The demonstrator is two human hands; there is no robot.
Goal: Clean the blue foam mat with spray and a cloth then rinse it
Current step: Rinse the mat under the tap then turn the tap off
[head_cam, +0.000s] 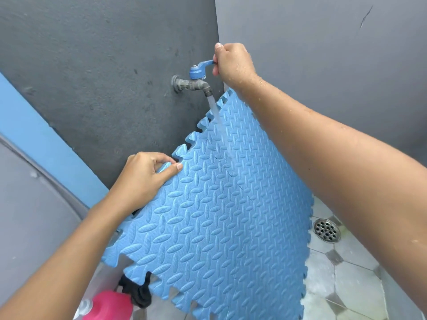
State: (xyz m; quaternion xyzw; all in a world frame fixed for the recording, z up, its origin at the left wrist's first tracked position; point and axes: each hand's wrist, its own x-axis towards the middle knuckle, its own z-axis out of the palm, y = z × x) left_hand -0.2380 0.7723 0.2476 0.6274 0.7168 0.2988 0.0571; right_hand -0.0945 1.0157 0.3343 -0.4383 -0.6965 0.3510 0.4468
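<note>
Because only 1 pinch at a toothed edge carries the mat [219,215], the wet foam could slide out of the left hand [147,179] and drop towards the pink bottle [108,306] and black cloth [136,294] on the floor below. Water [219,125] strikes just the upper part of the tilted face, so I judge the lower left corner may keep its cleaner unless the mat is shifted under the stream. Too hard a turn of the tap [196,79] would likely send spray off the ribbed surface onto the person rather than down to the drain [326,229]. The left hand pinches an edge tab, thumb flat on the front and fingers curled behind. The mat stands tilted against the dark wall [104,77] beneath the spout, its lower edge down near the tiles, just beside the drain. The right hand, beaded with water, has its fingers curled tight round the tap's blue lever.
</note>
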